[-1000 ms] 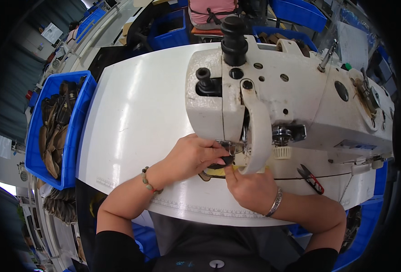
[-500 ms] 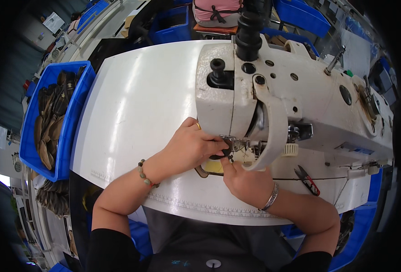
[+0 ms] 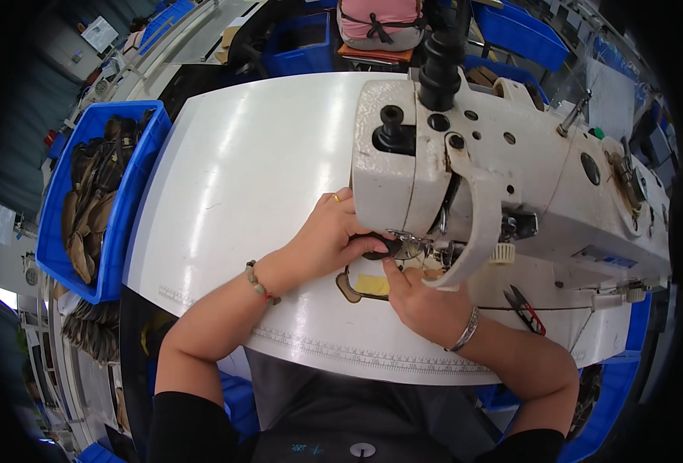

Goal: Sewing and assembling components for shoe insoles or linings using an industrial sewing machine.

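My left hand [image 3: 333, 235] pinches a small dark, curved piece of material [image 3: 380, 246], thumb on top, beside the presser foot [image 3: 412, 248] of a white sewing machine [image 3: 391, 181]. At the piece's near edge rests a fingertip of my right hand [image 3: 430, 305]. That hand's fingers are partly stretched and apart, some hidden behind the machine's curved white guard [image 3: 480, 231]. A yellow patch [image 3: 373, 285] lies on the bed just below the dark piece, with a brown-edged loop of material [image 3: 347, 287] at its left. The needle point cannot be made out.
Red-handled thread snips [image 3: 528, 311] lie right of my right hand. A printed ruler [image 3: 341, 351] runs along the near edge of the white table [image 3: 241, 177]. At the left stands a blue bin [image 3: 117, 255] of dark and brown pieces. A person in pink [image 3: 380, 23] sits beyond.
The view has shifted slightly, so the machine appears farther right. My left thumb now lies flatter along the dark piece, and more of the yellow patch shows.
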